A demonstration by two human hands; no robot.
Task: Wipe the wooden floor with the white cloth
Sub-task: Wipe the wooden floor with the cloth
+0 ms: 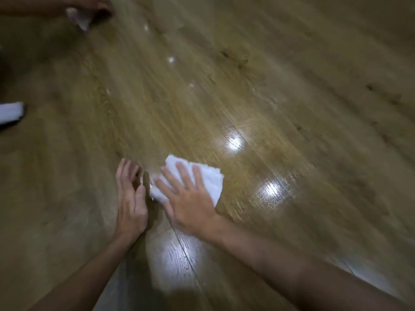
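A folded white cloth (211,179) lies flat on the wooden floor (292,97) at lower centre. My right hand (188,198) presses down on it with the fingers spread, covering its near left part. Just left of the cloth, my left hand (131,198) rests edge-on against the floor, fingers loosely apart, holding nothing. The picture is blurred by motion.
At the top left another person's hand (89,5) holds a second white cloth (79,17) on the floor. A white object (10,112) shows at the left edge. Bright light reflections (234,141) shine on the planks around my hands.
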